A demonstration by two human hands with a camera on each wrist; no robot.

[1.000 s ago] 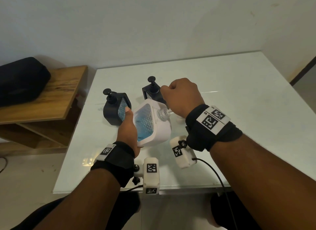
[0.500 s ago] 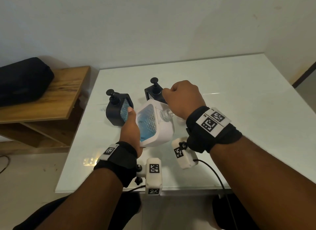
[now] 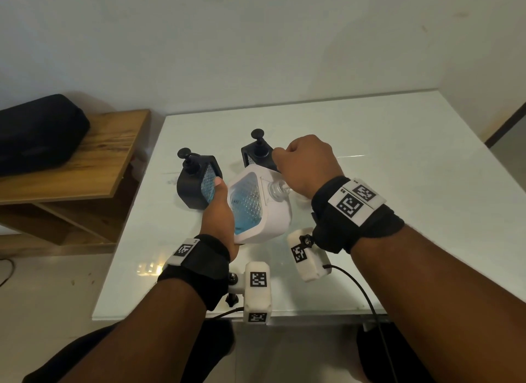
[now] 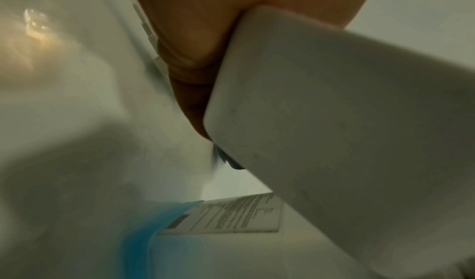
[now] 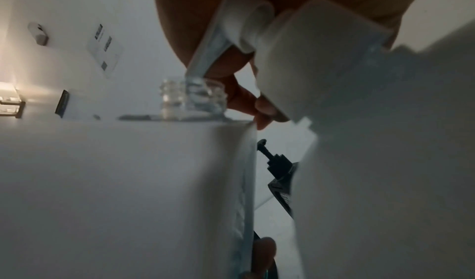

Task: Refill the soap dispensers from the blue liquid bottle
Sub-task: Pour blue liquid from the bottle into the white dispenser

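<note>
A white square bottle (image 3: 270, 220) with blue liquid behind a clear faceted window leans tilted on the table. My left hand (image 3: 217, 209) grips its left side; the left wrist view shows the bottle's underside (image 4: 334, 121) against my palm. My right hand (image 3: 307, 163) is closed over the white pump head (image 5: 257, 29) just above the bottle's clear threaded neck (image 3: 277, 189). In the right wrist view the pump's tube (image 5: 205, 56) still reaches down into the neck (image 5: 192, 96). Two black soap dispensers with pumps on stand behind: one (image 3: 193, 186) by my left thumb, one (image 3: 257, 154) behind my right fist.
The white glass table (image 3: 398, 169) ends close to my body and at the left. A wooden shelf (image 3: 85, 166) with a black bag (image 3: 37, 132) on it stands to the left, lower than the table. A wall is right behind.
My right fist has come a little closer to the bottle's neck, so the stretch of tube seen a second ago is hidden in the head view. The left hand's grip is unchanged.
</note>
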